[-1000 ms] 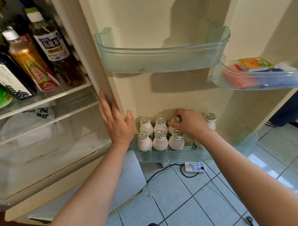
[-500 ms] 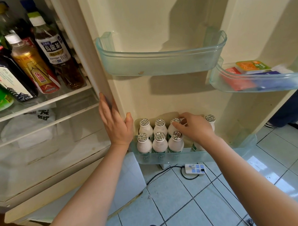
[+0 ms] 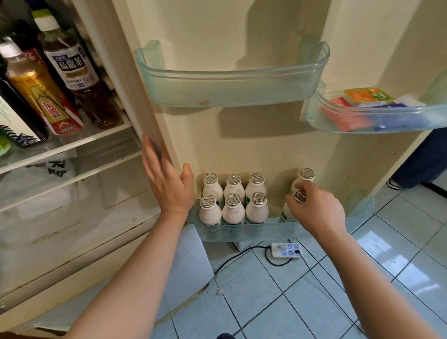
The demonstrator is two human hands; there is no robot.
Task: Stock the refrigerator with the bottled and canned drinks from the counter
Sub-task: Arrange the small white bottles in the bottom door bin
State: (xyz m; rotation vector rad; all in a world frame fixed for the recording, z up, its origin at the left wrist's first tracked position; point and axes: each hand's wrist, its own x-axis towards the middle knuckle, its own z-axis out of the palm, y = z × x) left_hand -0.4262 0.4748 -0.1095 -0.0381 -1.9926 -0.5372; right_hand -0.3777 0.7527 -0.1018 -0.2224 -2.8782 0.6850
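Below, right hand (image 3: 317,211) is gripping a bottle (image 3: 284,214) on the door shelf (image 3: 245,232) (tiled floor (image 3: 273,307) beneath); left hand (image 3: 167,189) is pressing flat against the fridge (image 3: 149,116).

In the bottom door bin (image 3: 245,232), six bottles (image 3: 233,212) at left in two rows of three, two further bottles (image 3: 306,175) at right, one behind the other. Below, on the floor (image 3: 273,307), a power strip (image 3: 286,250).
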